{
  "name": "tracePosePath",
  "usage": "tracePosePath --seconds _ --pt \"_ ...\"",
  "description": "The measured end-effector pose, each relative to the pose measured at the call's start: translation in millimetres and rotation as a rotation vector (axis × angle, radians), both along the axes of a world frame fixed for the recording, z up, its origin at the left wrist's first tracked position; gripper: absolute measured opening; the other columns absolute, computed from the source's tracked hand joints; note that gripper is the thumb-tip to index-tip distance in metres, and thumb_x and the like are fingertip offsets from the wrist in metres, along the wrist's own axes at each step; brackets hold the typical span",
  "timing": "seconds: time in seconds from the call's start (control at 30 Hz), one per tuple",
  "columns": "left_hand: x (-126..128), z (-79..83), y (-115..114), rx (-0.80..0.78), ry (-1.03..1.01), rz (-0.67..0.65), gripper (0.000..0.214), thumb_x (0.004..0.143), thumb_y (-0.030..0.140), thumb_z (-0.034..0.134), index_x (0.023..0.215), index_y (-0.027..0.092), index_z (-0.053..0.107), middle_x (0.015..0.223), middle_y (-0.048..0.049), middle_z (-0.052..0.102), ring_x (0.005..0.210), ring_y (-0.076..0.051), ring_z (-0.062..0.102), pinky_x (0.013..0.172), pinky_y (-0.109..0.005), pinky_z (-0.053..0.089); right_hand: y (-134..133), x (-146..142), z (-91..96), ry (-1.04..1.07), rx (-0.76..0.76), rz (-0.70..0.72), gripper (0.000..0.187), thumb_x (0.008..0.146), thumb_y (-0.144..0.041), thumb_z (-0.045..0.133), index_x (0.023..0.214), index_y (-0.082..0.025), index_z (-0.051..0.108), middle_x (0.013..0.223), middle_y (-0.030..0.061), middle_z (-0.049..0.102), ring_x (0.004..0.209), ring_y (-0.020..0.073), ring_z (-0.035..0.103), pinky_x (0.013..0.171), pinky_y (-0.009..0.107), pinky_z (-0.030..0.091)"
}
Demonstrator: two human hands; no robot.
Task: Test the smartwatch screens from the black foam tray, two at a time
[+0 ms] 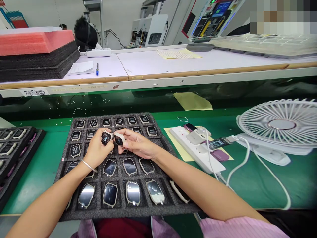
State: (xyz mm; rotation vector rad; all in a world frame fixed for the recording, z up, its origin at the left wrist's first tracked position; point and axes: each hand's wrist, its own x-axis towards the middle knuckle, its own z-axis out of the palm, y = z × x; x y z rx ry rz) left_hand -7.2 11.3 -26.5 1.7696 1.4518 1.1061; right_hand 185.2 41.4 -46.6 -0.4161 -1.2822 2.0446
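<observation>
A black foam tray (163,138) lies on the green bench in front of me, its pockets filled with several cream-cased smartwatch bodies. Over the tray's middle, my left hand (96,152) is closed around one watch body (106,138), its dark face up. My right hand (136,143) pinches a second watch body (119,139) right beside the first, the two nearly touching. A thin bracelet sits on my left wrist.
A second foam tray (15,145) with watches lies at the left edge. To the right are a white power strip (195,152) with plugs and cables, and a white desk fan (279,127). Behind runs a white shelf (158,71) with stacked foam sheets (37,53) and a pen.
</observation>
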Motion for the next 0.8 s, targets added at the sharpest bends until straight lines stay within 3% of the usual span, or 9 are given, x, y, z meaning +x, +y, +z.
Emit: tracePosePath --seconds 0.37,0.6,0.8 --pt "0.3 -1.1 0.2 -0.004 -0.005 0.009 0.032 0.076 0.027 0.058 0.106 0.020 0.055 0.103 -0.0054 0.066 0.094 -0.020 0.061 0.085 -0.034 0.046 0.5 0.5 -0.7 -0.003 0.003 0.008 0.048 0.079 -0.032 0.082 0.119 -0.019 0.059 0.101 0.0021 0.065 0.077 0.0130 0.070 0.078 0.030 0.054" --pt "0.5 -0.6 1.5 -0.054 -0.127 -0.006 0.028 0.073 0.023 0.062 0.100 0.018 0.058 0.097 -0.0036 0.066 0.091 -0.018 0.060 0.085 -0.032 0.046 1.3 -1.0 0.4 -0.017 -0.045 -0.008 0.047 0.077 -0.031 0.083 0.117 -0.018 0.063 0.089 0.0006 0.070 0.072 0.0131 0.070 0.073 0.028 0.053" --pt "2.9 6.5 2.6 -0.442 -0.594 -0.011 0.054 0.074 0.031 0.069 0.123 0.016 0.050 0.093 -0.0034 0.066 0.056 -0.009 0.055 0.053 -0.023 0.042 6.3 -2.3 2.1 -0.039 -0.232 -0.177 0.044 0.088 -0.027 0.069 0.129 -0.019 0.056 0.094 0.0057 0.075 0.078 0.0182 0.073 0.071 0.030 0.053"
